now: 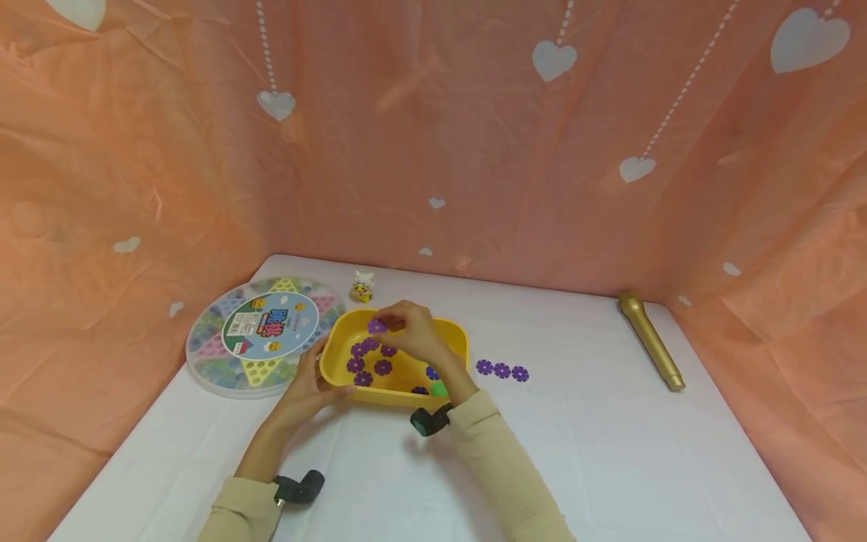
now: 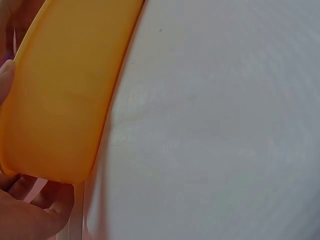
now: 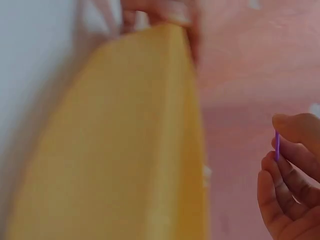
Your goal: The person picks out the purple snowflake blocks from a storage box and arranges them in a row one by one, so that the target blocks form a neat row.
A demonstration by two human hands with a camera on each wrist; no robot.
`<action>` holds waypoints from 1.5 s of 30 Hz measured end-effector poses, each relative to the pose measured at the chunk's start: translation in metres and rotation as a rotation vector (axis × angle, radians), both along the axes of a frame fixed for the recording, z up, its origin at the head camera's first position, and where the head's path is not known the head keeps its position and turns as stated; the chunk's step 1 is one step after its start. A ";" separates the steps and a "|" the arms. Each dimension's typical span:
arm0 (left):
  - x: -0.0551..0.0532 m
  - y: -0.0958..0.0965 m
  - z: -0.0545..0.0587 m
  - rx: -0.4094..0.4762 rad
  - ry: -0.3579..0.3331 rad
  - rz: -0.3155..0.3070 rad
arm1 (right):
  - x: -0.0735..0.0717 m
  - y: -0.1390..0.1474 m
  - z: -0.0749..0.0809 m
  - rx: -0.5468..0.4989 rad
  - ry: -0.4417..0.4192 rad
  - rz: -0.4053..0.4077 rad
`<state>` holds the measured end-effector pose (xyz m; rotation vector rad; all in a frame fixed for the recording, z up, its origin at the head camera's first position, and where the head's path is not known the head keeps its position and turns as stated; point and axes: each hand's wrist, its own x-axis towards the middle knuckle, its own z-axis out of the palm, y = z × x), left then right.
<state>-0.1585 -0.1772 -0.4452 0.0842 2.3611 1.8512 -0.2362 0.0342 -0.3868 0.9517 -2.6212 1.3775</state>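
Note:
A yellow tray point(image 1: 345, 320) sits on the white table and holds several purple flower discs point(image 1: 369, 359), plus a blue and a green piece. My left hand point(image 1: 313, 382) grips the tray's near left corner; in the left wrist view its fingers point(image 2: 22, 212) curl under the tray's wall point(image 2: 65, 95). My right hand point(image 1: 411, 330) hovers over the tray and pinches one purple flower disc point(image 1: 376, 326). In the right wrist view that disc point(image 3: 277, 145) shows edge-on between thumb and fingers, beside the blurred tray wall point(image 3: 135, 150).
Three purple flower discs point(image 1: 502, 370) lie in a row on the table right of the tray. A round game board point(image 1: 260, 335) lies at the left, a small toy figure point(image 1: 362, 286) behind the tray, a gold microphone point(image 1: 650, 339) at the right. Orange cloth walls surround the table.

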 end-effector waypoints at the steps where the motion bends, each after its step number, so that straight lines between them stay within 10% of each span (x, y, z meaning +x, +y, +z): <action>1: 0.000 0.000 0.000 -0.004 -0.004 0.001 | 0.001 0.008 0.005 -0.025 0.027 0.002; 12: 0.000 0.000 0.003 -0.043 -0.011 0.005 | 0.010 0.099 0.021 -0.071 0.143 -0.116; 29: 0.000 -0.001 -0.001 -0.020 -0.029 0.001 | 0.035 0.218 -0.025 0.004 0.055 -0.420; 45: 0.000 0.000 -0.001 -0.034 -0.040 0.010 | 0.042 0.250 -0.075 0.188 -0.028 -0.503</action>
